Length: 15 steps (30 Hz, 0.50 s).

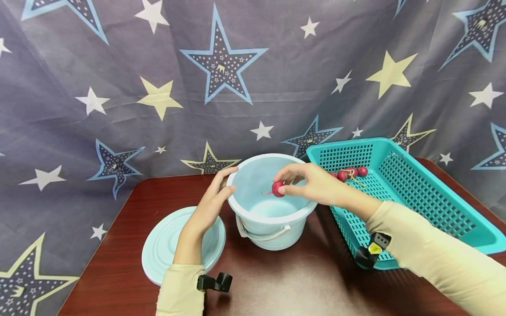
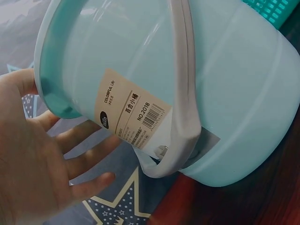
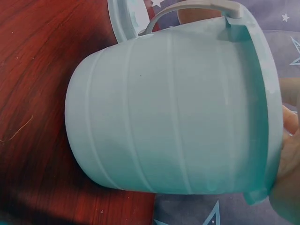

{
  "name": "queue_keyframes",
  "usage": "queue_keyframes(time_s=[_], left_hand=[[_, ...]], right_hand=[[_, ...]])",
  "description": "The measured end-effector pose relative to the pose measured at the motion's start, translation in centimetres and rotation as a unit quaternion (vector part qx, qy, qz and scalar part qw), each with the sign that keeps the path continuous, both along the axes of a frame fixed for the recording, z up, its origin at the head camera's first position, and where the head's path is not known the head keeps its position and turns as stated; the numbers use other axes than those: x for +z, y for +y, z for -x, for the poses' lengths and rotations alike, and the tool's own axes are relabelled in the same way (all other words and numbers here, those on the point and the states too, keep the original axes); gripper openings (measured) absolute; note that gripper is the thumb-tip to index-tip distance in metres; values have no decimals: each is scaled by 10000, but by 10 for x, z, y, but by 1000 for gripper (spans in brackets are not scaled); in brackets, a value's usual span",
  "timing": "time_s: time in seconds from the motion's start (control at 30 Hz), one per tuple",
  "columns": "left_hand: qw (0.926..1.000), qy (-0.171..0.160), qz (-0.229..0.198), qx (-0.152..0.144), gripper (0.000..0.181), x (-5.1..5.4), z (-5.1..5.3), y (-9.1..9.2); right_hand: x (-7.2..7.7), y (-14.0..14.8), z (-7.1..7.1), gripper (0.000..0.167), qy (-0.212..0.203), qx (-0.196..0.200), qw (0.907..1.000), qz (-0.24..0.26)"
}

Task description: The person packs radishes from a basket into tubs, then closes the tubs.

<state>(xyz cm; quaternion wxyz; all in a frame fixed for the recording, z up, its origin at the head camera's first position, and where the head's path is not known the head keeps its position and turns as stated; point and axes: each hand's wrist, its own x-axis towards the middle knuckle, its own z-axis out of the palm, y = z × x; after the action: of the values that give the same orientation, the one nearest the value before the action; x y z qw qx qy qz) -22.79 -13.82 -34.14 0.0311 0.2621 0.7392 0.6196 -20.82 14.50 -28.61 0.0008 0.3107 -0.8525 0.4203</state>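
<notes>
A light blue bucket [image 1: 272, 235] stands upright on the table, its handle hanging at the front. At its left rim is my left hand [image 1: 211, 199]; thumb and a finger touch the edge, while the other fingers stretch along the outside in the left wrist view [image 2: 51, 154]. Above the bucket's opening, my right hand [image 1: 312, 182] pinches a red radish [image 1: 278, 188] between thumb and fingers, its thin root pointing left. In the right wrist view the bucket [image 3: 164, 112] hides the radish and most of the right hand [image 3: 288, 168].
A round light blue lid [image 1: 158, 245] lies left of the bucket, partly beneath my left forearm. On the right, a teal perforated basket [image 1: 431, 188] holds several radishes [image 1: 352, 172] near its far left corner. A star-patterned curtain [image 1: 253, 87] hangs behind the table [image 1: 276, 281].
</notes>
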Motion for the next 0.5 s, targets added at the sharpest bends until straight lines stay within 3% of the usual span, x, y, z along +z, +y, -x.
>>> queue_keyframes(time_s=[0.5], left_hand=[[9999, -144, -5, -76, 49, 0, 0, 0]], right_hand=[[0, 1, -1, 18, 5, -132, 9999, 40]])
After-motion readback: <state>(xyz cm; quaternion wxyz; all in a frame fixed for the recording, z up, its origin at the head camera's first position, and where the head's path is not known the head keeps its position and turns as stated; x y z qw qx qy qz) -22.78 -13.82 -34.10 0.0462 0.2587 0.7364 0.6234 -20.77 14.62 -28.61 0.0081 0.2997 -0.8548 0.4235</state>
